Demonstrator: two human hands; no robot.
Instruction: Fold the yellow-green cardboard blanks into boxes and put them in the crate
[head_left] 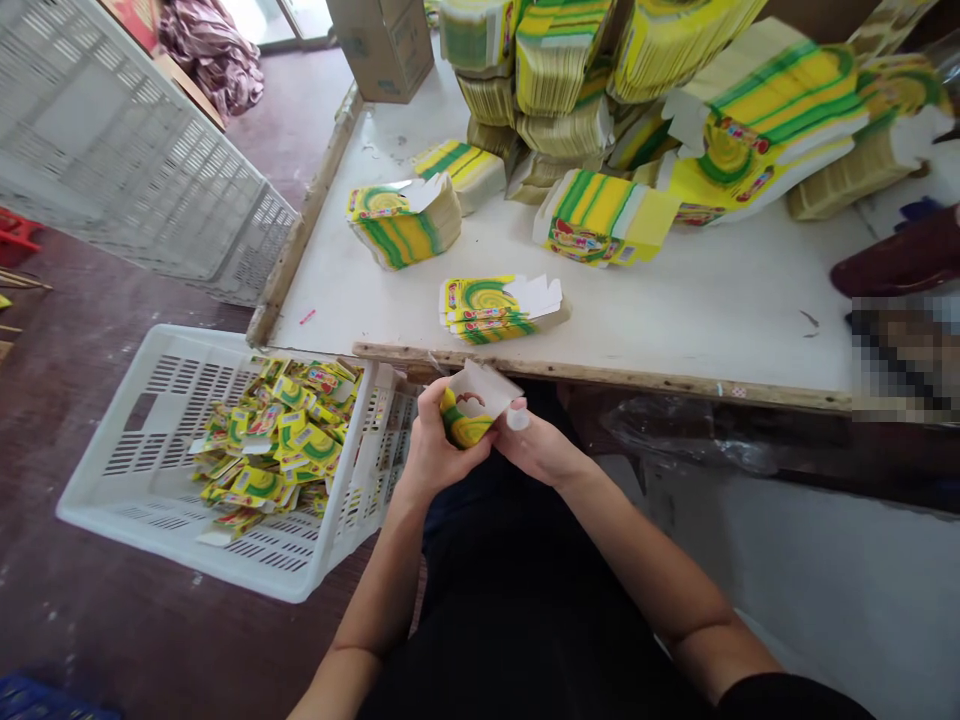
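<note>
Fingers (439, 400) of the left hand (435, 445) are curled and pressed around a small yellow-green carton (471, 412), gripping its printed lower body from the left side. Fingers of the right hand (536, 445) close in from the right, with the thumb tip (517, 415) pressed against the carton's white open flap. The carton sits between the two hands, touching both, tilted with its white inside facing up. It is held just below the near edge of the desk (675, 310), above the person's dark lap.

Surroundings, largest first:

- Desk: white top with a worn wooden strip along its near and left edges.
- Tilted white crate (112, 150): stands on the floor, well to the left of the desk's left edge.
- Carton heap (637, 90): bundled flat yellow-green blanks, piled along the far edge of the desk and spreading toward the far right corner.
- White basket (135, 470): stands on the floor just beside the near left corner of the desk, left of the left hand. It holds a loose pile of folded cartons (277, 440).
- Brown cardboard box (382, 45): at the far left corner of the desk.
- Side bundle (401, 222): a fanned stack of blanks near the left edge of the desk.
- Flat stack (499, 305): a short stack of blanks close to the near edge, just beyond the held carton and apart from it.
</note>
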